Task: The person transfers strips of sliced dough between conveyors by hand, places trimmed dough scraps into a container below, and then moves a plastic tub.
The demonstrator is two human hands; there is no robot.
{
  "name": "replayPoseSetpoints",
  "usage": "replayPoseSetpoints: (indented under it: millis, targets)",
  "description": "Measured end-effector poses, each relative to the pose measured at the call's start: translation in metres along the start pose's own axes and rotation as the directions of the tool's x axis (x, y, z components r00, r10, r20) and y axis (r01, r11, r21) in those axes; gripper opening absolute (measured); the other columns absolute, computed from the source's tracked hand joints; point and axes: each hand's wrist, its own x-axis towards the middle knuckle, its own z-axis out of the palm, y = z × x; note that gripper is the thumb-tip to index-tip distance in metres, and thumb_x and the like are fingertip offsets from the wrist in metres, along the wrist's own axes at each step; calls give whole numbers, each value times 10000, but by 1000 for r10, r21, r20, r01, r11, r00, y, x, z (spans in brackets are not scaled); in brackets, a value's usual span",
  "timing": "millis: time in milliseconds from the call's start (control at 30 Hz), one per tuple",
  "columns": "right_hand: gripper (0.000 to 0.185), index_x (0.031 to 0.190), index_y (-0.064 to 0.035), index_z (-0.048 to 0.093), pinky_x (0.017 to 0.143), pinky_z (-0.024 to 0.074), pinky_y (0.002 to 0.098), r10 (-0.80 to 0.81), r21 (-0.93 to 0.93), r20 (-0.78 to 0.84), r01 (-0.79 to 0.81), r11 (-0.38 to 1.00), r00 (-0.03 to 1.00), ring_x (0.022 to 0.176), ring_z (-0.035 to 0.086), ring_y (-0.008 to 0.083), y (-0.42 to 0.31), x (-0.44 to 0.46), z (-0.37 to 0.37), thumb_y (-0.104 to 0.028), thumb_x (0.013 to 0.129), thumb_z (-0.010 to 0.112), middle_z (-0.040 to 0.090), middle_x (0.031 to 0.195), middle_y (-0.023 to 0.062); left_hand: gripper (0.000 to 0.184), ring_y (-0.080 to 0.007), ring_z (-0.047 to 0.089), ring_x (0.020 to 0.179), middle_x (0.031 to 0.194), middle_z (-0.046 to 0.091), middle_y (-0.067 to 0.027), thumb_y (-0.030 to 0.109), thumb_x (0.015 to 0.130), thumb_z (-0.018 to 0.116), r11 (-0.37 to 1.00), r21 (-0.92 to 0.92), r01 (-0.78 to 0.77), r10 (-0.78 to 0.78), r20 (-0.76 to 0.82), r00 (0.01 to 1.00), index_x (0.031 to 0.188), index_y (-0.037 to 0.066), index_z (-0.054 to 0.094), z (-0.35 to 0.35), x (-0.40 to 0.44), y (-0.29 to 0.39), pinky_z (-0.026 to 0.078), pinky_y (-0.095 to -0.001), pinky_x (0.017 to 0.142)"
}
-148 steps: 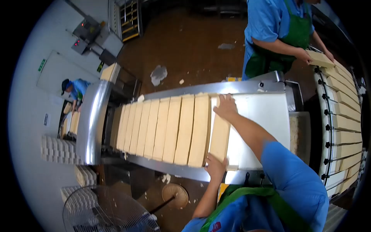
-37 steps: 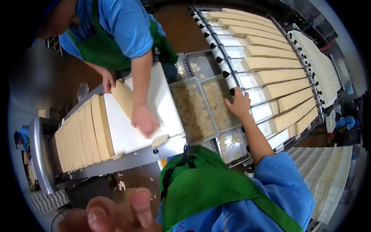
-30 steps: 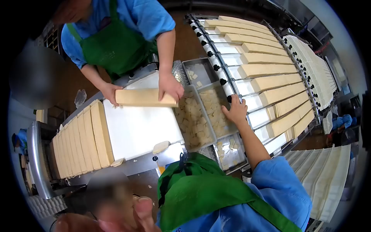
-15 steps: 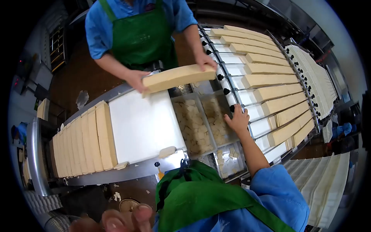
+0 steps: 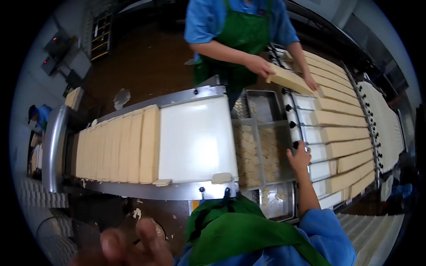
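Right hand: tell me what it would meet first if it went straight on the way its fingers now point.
Most likely the small, round black knob just by the right hand's fingertips; depth is unclear, so they may already be touching it.

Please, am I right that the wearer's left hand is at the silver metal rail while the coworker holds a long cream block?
No: the head view shows the right hand at the silver metal rail; the coworker holds the long cream block.

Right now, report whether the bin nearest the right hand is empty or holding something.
Holding something: pale, flat pieces lie across the bin beside the right hand; how deep, I cannot tell.
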Motion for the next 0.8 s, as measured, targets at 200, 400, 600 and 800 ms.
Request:
replayPoseSetpoints:
  millis: [200,400,600,800]
  targets:
    - [654,1310,-38,401,1017,267,579,97,-34,-102,-101,994,990,1281,320,446,-27,3,28,-353,792,647,420,1329,196,380,-270,531,1104,1135,580,-138,191,897,578,890,456,20,0,-45,999,1217,-8,527,-158,3,-72,418,-387,962]
    - [704,1361,-40,369,1042,235,552,-198,120,-40,202,972,979,1334,245,427,-131,-12,62,-365,799,643,321,1422,214,812,-444,417,1143,1263,357,-347,233,757,751,-55,888,457,-92,-461,883,1341,-99,294,-343,-64,-187,358,-472,987]
    - [644,1312,-18,439,1031,268,526,-464,302,103,417,857,880,1268,326,394,-279,-12,71,-339,795,649,347,1391,226,878,-455,382,1141,1264,297,-316,202,701,800,-49,813,580,-125,-581,804,1323,-108,263,-393,-78,-213,351,-444,1000]
    - [671,1333,-2,417,997,354,497,-591,409,225,475,779,775,1224,394,397,-430,-2,89,-341,801,647,316,1418,234,830,-446,408,1115,1267,285,-305,164,687,806,-35,815,578,-182,-574,798,1291,-102,304,-379,-53,-211,393,-427,961]
